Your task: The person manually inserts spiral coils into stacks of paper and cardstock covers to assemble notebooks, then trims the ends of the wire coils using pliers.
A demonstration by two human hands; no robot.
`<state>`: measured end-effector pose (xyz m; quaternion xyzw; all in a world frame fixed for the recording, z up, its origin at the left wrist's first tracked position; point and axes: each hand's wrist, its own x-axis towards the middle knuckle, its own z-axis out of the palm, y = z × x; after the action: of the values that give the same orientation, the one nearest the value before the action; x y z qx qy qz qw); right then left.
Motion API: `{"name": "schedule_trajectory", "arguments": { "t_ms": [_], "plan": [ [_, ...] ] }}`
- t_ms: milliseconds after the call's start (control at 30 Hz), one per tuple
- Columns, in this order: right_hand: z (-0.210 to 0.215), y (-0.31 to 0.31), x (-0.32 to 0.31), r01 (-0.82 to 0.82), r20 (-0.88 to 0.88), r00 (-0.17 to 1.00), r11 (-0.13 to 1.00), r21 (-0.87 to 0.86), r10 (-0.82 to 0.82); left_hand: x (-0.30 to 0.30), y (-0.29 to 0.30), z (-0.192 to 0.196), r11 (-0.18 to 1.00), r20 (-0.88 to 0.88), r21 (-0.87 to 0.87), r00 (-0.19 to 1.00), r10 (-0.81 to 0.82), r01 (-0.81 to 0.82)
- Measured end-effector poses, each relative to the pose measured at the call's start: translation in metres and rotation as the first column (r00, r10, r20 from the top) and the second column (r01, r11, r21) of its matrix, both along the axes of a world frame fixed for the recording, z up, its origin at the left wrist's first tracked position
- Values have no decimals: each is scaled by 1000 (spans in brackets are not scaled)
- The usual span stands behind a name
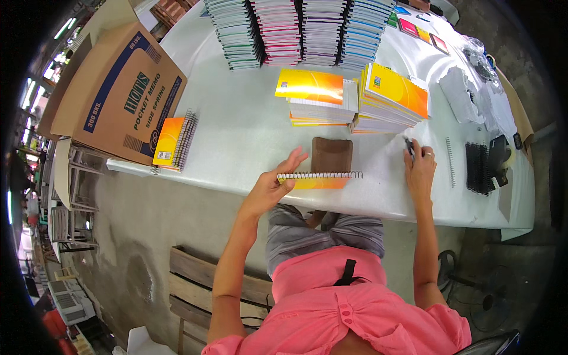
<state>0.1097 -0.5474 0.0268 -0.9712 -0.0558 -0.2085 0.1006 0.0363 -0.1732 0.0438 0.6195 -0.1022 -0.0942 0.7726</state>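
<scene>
- What a spot to watch: the brown block (331,155) sat near the front edge of the white table (242,124), and just on its near side was the yellow-and-orange notebook (319,184), its wire coil running along the upper edge.
- The left hand (267,192) had it! Thumb on the cover, it pinched the notebook's left end, to the left of the block and a little nearer the person, with fingers stretched out past the coil.
- From that grip the notebook ran rightward along the block's near edge, the coil's end poking just past the block's right side (whether notebook and block touched, I couldn't tell).
- Over to the right of the block, well apart from the notebook, the right hand (421,163) had its fingers curled round a small dark tool (409,144), too small to make out its kind.
- Farther right of the block lay a loose coil (451,163), then a bunch of black coils (477,168).
- Beyond the block stood two yellow-topped piles (390,97), with tall stacks (272,29) of coloured edges behind.
- Well left of the block, bound notebooks (170,142) lay beside a big cardboard box (106,94).
</scene>
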Motion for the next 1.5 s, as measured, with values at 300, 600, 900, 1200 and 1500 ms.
{"name": "schedule_trajectory", "arguments": {
  "t_ms": [300, 600, 900, 1200, 1500],
  "plan": [
    [75, 107, -76, -398, 56, 891, 716, 574, 451, -29, 26, 63, 922, 245, 163, 920, 306, -350],
    [37, 184, -80, -668, 89, 716, 643, 375, 692, -34, 17, -5, 272, 594, 724, 774, 220, -633],
    [33, 202, -65, -742, 92, 654, 613, 269, 751, -40, 16, -15, 168, 576, 780, 797, 184, -603],
    [29, 207, -58, -787, 88, 606, 581, 207, 790, -39, 11, -8, 57, 560, 820, 819, 126, -570],
    [27, 207, -53, -798, 134, 595, 561, 219, 793, -37, 14, -10, 136, 601, 769, 779, 177, -624]
  ]
}}
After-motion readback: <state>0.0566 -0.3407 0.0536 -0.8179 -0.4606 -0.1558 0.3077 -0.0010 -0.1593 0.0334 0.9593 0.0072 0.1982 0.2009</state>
